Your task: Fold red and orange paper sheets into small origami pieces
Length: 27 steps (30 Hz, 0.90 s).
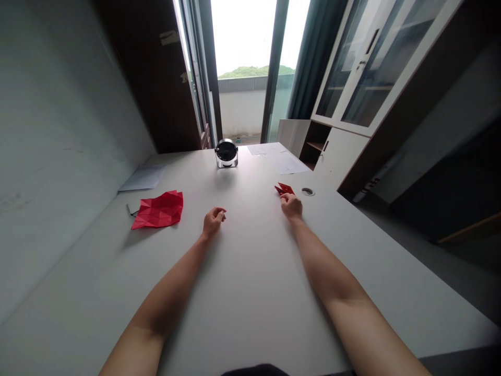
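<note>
My right hand [291, 206] is closed at the fingertips on a small folded red paper [285, 188], which stands partly spread with two flaps showing. Some of the paper is covered by the fingers. To the left, my left hand [213, 221] rests on the white table [250, 271] with its fingers curled in, and I see nothing held in it. Further left lies a larger sheet of red paper [159, 210], creased all over in a grid of folds. A thin dark cord or wire [132, 211] sticks out at its left edge.
A round black device on a metal stand [226, 152] stands toward the far edge. White papers lie at the back right [284, 158] and by the left wall [143, 178]. A cable hole ring [307, 191] sits right of my right hand. A cabinet [344, 151] stands beyond the right edge.
</note>
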Motion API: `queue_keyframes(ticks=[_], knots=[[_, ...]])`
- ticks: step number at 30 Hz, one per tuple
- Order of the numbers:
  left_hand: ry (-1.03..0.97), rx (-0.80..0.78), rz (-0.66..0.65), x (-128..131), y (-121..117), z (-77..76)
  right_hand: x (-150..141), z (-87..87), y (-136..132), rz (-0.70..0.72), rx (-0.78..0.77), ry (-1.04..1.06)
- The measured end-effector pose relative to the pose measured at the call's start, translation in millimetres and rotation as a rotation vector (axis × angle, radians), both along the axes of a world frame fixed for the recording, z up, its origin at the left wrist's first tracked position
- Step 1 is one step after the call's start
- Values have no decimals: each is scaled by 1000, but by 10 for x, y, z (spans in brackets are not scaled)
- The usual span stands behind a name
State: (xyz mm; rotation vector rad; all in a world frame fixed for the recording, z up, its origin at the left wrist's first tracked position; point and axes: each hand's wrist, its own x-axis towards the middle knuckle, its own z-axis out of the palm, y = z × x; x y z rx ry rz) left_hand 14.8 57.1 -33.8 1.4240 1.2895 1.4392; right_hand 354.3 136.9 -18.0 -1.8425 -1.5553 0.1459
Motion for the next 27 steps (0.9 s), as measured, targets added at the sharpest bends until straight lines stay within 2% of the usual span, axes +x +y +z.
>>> queue_keyframes(ticks=[3,5,10,13,15,19,27], knots=[[50,-9,92,-103,38,35,-17,-64,35,75,-6,35],[143,-21,233,-250,68,101,-27,-98,56,133,13,52],[551,-31,650,-780,92,339,-23,-154,99,216,60,109],[753,-121,810,-1081,39,408,-7,-176,121,219,73,130],[808,-211,857,-1251,-12,390,-1,-184,128,219,72,125],[829,-397,867,-1478,-73,285,-7,-178,122,219,65,98],[812,-314,881,-1533,-46,233,-14,-168,101,235,47,91]])
